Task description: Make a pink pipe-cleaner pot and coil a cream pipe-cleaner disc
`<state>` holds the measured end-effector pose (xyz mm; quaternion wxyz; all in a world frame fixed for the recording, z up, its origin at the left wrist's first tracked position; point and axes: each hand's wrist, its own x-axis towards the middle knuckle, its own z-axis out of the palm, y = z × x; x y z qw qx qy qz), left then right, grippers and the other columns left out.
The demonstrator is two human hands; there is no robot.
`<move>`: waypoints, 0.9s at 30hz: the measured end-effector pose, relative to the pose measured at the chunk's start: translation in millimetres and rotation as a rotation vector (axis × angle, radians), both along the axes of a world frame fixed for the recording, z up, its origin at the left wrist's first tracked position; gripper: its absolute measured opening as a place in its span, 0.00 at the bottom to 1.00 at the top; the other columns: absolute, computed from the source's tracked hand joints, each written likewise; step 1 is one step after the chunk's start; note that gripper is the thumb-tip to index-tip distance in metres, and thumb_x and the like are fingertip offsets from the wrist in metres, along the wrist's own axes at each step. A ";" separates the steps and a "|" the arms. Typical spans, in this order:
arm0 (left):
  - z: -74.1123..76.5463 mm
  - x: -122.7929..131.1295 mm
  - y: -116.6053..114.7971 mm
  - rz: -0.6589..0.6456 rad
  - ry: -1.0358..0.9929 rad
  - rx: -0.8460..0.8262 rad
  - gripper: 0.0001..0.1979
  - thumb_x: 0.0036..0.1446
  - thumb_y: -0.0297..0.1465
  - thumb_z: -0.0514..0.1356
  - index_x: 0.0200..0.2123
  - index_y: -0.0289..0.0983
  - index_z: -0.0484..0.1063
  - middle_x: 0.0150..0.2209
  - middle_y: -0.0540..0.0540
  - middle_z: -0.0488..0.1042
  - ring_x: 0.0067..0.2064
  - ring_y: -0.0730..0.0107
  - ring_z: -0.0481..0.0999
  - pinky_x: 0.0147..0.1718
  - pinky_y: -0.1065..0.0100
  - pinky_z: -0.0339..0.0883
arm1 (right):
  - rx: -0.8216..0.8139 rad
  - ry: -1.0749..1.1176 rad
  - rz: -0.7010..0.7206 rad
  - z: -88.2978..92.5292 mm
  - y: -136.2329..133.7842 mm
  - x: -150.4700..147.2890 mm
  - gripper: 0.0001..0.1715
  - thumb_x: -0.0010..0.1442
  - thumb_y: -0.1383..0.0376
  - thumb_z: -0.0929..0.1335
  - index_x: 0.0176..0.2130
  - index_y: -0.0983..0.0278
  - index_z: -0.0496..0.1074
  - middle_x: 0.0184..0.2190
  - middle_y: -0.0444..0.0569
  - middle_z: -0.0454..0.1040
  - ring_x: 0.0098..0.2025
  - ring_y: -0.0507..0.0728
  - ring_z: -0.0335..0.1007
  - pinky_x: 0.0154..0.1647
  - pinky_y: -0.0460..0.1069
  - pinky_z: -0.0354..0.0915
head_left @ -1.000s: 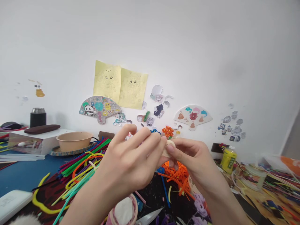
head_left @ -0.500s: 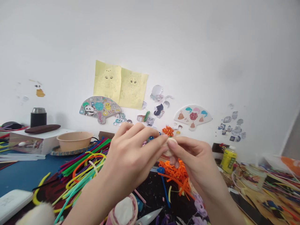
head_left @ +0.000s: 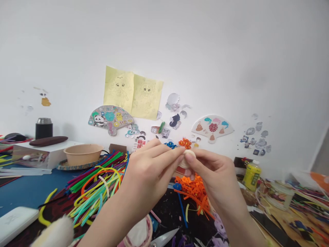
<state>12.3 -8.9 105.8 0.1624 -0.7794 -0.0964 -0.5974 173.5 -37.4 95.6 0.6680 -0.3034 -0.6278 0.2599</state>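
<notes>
Both hands meet above the middle of the table around a small cream-coloured round piece (head_left: 189,155). My right hand (head_left: 218,175) pinches it between thumb and fingers. From the other side, the thumb and fingertips of my left hand (head_left: 151,164) press together at its edge, partly hiding it. Just behind the fingertips show orange flowers (head_left: 185,142) and blue flowers (head_left: 170,144). Below my hands lies a heap of orange fuzzy pieces (head_left: 194,190) with a blue stem (head_left: 182,209). Scissors (head_left: 164,238) rest nearer to me.
Coloured pipe cleaners (head_left: 97,185) lie in bundles at left, near a beige bowl (head_left: 83,154) and a black flask (head_left: 44,129). A white box-shaped device (head_left: 19,221) sits at front left. At right stand a yellow bottle (head_left: 252,175), a phone (head_left: 268,226) and a clear jar (head_left: 280,193).
My left hand has shifted slightly right and down, uncovering the blue flowers behind. More of the round piece's face shows. The whole view has moved a little.
</notes>
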 end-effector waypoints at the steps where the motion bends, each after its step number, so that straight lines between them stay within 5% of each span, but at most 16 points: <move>1: -0.4 0.7 0.3 -0.003 -0.007 -0.001 0.08 0.60 0.22 0.62 0.43 0.29 0.78 0.29 0.48 0.80 0.28 0.72 0.68 0.29 0.69 0.65 | -0.006 0.007 0.000 0.1 0.6 0.0 0.04 0.57 0.62 0.74 0.32 0.58 0.83 0.19 0.42 0.76 0.21 0.48 0.69 0.22 0.41 0.67; 27: -11.2 4.1 15.4 0.068 0.030 0.019 0.08 0.62 0.23 0.60 0.43 0.31 0.78 0.27 0.47 0.77 0.27 0.72 0.66 0.28 0.68 0.64 | -0.047 0.062 -0.073 -2.0 4.7 -4.1 0.05 0.54 0.61 0.75 0.31 0.60 0.83 0.19 0.44 0.75 0.20 0.49 0.67 0.20 0.42 0.66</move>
